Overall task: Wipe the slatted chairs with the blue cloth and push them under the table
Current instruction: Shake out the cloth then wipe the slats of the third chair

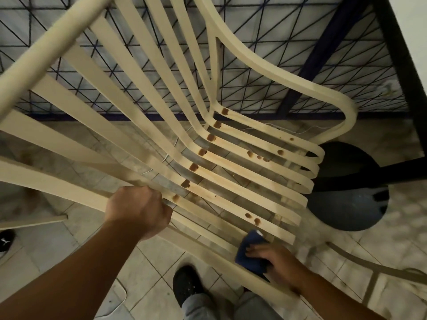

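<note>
Left hand (141, 211) is fisted round 1 slat of the cream slatted chair (277, 72), steadying it. Right hand (275, 259) clutches the blue cloth (250, 250) against the seat's near edge. Best to wipe along each slat, pressing harder on the brown spots (193, 166).

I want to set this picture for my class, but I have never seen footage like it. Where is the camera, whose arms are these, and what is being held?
There is no machine here. A person wears one wide-angle camera on the head, so you look down along their own arms. The wide lens bends straight lines.

The left hand grips a slat of the cream slatted chair, close to where the back meets the seat. The right hand holds the blue cloth against the near edge of the seat.

Brown spots dot several slats. Below is a tiled floor, with the person's black shoe showing.
</note>
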Demonstrator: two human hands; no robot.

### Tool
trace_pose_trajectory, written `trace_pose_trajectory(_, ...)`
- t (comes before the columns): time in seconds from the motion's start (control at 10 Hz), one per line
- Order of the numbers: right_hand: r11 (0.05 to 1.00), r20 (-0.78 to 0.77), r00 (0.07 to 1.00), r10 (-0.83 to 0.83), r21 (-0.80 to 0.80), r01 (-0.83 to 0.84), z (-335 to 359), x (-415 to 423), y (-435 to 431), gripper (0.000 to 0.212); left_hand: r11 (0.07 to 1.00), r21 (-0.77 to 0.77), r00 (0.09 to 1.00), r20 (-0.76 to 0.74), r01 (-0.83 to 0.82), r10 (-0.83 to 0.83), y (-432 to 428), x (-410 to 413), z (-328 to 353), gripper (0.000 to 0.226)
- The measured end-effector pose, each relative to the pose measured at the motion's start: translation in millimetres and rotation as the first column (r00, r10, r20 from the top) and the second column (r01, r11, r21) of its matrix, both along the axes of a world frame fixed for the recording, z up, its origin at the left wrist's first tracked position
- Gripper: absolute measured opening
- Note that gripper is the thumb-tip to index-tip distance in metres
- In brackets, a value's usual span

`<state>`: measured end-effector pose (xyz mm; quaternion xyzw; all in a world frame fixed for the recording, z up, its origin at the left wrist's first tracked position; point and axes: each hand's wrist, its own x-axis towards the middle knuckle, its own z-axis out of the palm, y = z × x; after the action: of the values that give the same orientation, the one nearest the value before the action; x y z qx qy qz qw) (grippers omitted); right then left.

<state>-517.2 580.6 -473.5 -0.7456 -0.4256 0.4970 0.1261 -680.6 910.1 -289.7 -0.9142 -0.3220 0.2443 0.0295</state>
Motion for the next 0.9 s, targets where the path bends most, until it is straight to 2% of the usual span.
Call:
trace_pose_trajectory(0.2, 0.994, -0.085, 0.992, -0.090, -0.062, 0.085, 20, 8, -6, 0.063, 1.000, 0.020, 1.000, -0.013, 0.006, -0.006, 0, 0, -2, 0.051)
trace_pose_trajectory(0.3, 0.985, -0.138, 0.976, -0.168, -0.057, 0.162, 11, -1, 9, 0.037, 1.000, 0.020, 1.000, -0.003, 0.003, -0.003, 0, 0, -4, 0.051)
trace_pose_trajectory(0.4, 0.951, 0.121, 0.957, 0.265, 0.133, -0.280, -2, -8, 59, 0.050, 1.000, 0.029, 1.000, -0.002, -0.001, 0.001, 1, -2, -6, 0.052)
trace_pose_trajectory(0.5, 0.933, 0.154, 0.936, 0.316, 0.127, -0.336, 2, -14, 96, 0.057, 0.999, 0.035, 1.000, -0.006, 0.007, -0.007, 1, -2, -6, 0.052)
trace_pose_trajectory(0.6, 0.910, 0.065, 0.951, 0.303, 0.277, -0.309, 16, -36, 161, 0.046, 0.999, 0.036, 1.000, -0.007, 0.020, -0.020, -1, 0, -5, 0.051)
trace_pose_trajectory(0.7, 0.872, 0.165, 0.947, 0.274, 0.374, -0.317, 30, -44, 184, 0.040, 0.999, 0.029, 1.000, -0.006, 0.014, -0.014, -1, 0, -5, 0.051)
trace_pose_trajectory(0.8, 0.909, 0.145, 0.963, 0.227, 0.324, -0.263, 16, -54, 190, 0.037, 1.000, 0.008, 1.000, 0.012, -0.010, 0.010, -1, 0, -5, 0.049)
trace_pose_trajectory(0.9, 0.920, 0.026, 0.967, 0.254, 0.301, -0.250, 2, -58, 175, 0.031, 1.000, 0.001, 0.999, 0.037, -0.013, 0.013, 0, -1, -5, 0.048)
